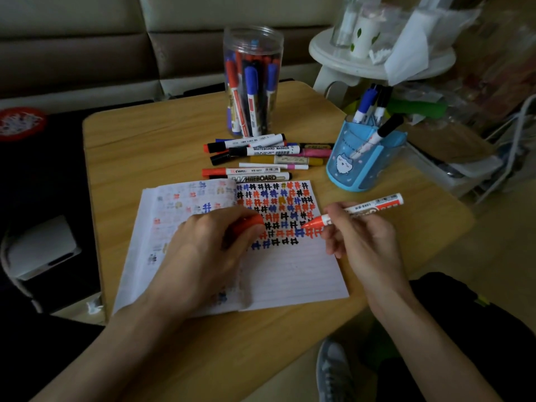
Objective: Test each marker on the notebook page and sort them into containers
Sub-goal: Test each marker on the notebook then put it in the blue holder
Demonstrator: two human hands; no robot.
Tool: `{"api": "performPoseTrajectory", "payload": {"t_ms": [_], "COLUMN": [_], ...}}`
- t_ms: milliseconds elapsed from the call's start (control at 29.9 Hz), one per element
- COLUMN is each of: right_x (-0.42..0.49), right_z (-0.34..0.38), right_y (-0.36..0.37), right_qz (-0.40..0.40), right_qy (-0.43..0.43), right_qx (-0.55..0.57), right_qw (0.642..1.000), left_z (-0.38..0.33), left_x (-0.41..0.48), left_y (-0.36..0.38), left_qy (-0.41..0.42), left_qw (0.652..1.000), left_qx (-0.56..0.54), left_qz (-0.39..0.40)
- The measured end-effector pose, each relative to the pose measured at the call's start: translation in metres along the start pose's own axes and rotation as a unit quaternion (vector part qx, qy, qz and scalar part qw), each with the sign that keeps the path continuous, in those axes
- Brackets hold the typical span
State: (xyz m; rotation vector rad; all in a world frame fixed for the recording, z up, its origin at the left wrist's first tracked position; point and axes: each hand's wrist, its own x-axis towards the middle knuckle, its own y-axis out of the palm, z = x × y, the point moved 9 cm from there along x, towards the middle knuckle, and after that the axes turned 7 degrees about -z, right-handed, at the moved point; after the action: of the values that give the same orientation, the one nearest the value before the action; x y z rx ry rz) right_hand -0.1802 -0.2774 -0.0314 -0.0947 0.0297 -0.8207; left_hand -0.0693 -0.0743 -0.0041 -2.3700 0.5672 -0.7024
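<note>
An open notebook (290,274) lies on the wooden table, its right page filled with rows of red, blue, black and yellow marks. My right hand (359,236) grips an uncapped red marker (362,210), its tip just above the marks. My left hand (208,245) rests on the notebook and holds the red cap (249,224). A loose pile of markers (261,158) lies beyond the notebook. Behind it stands a clear jar (253,82) full of markers. A blue pen holder (362,161) at the right holds several markers.
A white round stool (377,65) with cups and tissue stands behind the table's right corner. A sofa runs along the back. A white box (43,245) sits on the dark floor at left. Clutter and wire racks lie to the right. My knee and shoe show below.
</note>
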Motion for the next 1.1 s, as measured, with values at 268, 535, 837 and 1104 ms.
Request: {"api": "performPoseTrajectory", "payload": {"t_ms": [268,535,837,1104], "right_x": [-0.0036,-0.003,-0.0057,-0.0054], "right_z": [-0.0008,0.0005,0.0049,0.0006], "right_y": [0.0066,0.0048,0.0022,0.0062], "right_qz": [-0.001,-0.01,-0.025,0.011], "right_qy": [-0.058,-0.1,-0.14,-0.122], "right_qx": [-0.054,-0.071,-0.108,-0.077], "right_qw": [0.997,0.992,0.984,0.99], "left_z": [0.0006,0.0042,0.0022,0.0004], "left_x": [0.0005,0.0005,0.0003,0.0001], "left_y": [0.0001,-0.0001,-0.0002,-0.0021], "left_qy": [-0.002,-0.005,-0.006,-0.001], "left_qw": [1.0,1.0,1.0,1.0], "left_qx": [-0.005,0.0,0.0,0.009], "left_qz": [0.0,-0.008,-0.004,-0.011]}}
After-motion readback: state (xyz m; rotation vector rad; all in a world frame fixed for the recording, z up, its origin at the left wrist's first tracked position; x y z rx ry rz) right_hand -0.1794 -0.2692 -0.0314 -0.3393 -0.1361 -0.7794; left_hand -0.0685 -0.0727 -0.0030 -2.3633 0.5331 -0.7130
